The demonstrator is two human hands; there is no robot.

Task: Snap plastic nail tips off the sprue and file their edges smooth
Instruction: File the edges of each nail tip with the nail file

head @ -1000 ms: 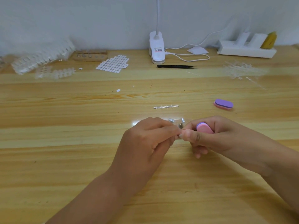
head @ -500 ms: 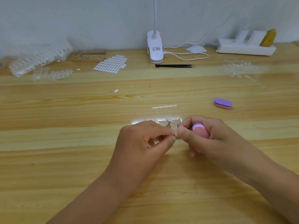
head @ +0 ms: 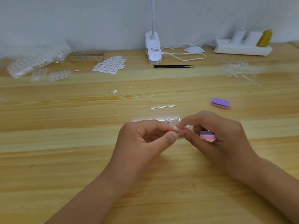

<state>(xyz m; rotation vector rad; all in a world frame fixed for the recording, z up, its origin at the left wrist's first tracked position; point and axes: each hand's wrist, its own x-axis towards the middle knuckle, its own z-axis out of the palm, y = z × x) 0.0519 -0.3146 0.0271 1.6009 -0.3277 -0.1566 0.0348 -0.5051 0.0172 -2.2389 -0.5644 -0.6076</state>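
Shifting the file [head: 207,135] lower in my right hand [head: 223,136], I free its thumb and forefinger to pinch the tip [head: 175,129], which my left hand [head: 145,139] also pinches just above the table [head: 64,159]; the snap seems underway.

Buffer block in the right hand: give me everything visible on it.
The buffer block is a small, foam-looking pad in layers: purple on top, a thin white band, pink below. Only its near side and a sliver of the top show. The rest is hidden inside the right hand, whose curled lower fingers tuck it against the palm. It sits roughly level and is not filing anything: that hand's thumb and forefinger pinch the clear sprue piece together with the left hand.
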